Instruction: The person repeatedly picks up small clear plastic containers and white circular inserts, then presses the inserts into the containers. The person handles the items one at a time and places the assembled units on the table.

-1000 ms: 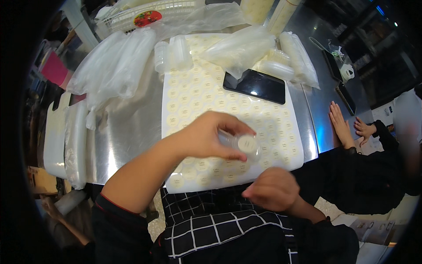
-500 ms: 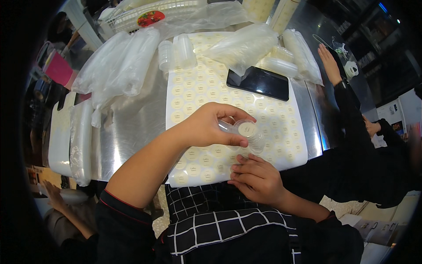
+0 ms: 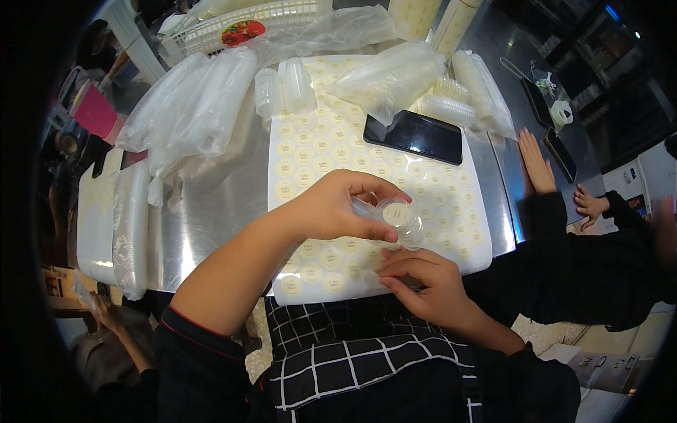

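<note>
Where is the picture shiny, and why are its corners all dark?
Head view: white glare on the metal table left of the sticker sheet, and a small bright spot on the black phone; head view again: the wide fisheye lens likely leaves those dark corners.

The table [image 3: 211,211] is coloured silver-grey and is brightened by white glare toward its near edge. From the far part of the surface to the near edge, a white sheet [image 3: 331,141] is patterned with even rows of pale-yellow discs, marked with dark print. The same pale yellow is repeated on the round sticker [image 3: 397,214] of a colourless clear container [image 3: 409,231]. By the far edge, a white basket [image 3: 282,17] is marked with a red oval label [image 3: 242,32]. At the near edge, a black apron [image 3: 338,370] is crossed by a white grid, and a black sleeve [image 3: 197,352] is trimmed with red.
</note>
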Demonstrator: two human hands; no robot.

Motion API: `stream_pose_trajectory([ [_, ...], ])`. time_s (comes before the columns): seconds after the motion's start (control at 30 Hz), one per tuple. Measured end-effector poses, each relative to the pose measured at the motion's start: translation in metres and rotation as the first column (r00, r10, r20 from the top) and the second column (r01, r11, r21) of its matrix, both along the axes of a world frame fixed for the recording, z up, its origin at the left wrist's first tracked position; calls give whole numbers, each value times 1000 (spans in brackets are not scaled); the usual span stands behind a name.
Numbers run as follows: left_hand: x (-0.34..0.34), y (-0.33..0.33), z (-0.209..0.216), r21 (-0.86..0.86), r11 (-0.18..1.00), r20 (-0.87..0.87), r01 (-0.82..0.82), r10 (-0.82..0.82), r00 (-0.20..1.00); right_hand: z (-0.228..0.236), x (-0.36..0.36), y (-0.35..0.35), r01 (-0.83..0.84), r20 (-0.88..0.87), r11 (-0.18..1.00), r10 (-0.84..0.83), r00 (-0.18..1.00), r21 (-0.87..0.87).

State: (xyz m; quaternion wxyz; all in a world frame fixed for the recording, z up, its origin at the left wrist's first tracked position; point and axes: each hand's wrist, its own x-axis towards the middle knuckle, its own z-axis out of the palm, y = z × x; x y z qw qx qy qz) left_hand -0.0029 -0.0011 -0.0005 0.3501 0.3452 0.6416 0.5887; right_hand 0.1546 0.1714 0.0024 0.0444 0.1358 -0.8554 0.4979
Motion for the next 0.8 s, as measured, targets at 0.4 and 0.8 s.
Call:
stream_pose_trajectory([
  [0.4, 20, 3, 14, 46, 970, -355, 239, -208, 912, 19, -6, 38, -10, -626, 963, 182, 758, 269],
  [0.8, 21, 2, 15, 49, 964, -404, 262, -220, 888, 12, -14, 32, -24, -610, 956, 205, 765, 291],
])
